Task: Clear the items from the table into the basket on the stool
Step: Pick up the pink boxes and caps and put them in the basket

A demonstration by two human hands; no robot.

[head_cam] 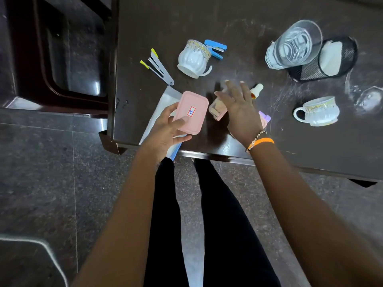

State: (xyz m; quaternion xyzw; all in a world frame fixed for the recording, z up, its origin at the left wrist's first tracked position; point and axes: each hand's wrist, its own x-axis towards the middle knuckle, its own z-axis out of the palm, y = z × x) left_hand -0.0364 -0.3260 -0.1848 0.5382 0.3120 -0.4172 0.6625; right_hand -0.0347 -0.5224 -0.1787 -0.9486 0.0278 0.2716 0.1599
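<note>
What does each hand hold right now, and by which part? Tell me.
The left hand grips the pink lid by its near short end, thumb on top. The right hand reaches with straight fingers over a small pink box; it holds nothing.

A single head-worn wide-angle camera is looking steeply down from above, close over the near edge of the dark brown wooden table [269,21]. It is facing forward across the tabletop, with the speckled grey stone floor [51,183] filling the lower frame. The frame's edges are probably bowing from the lens.
</note>
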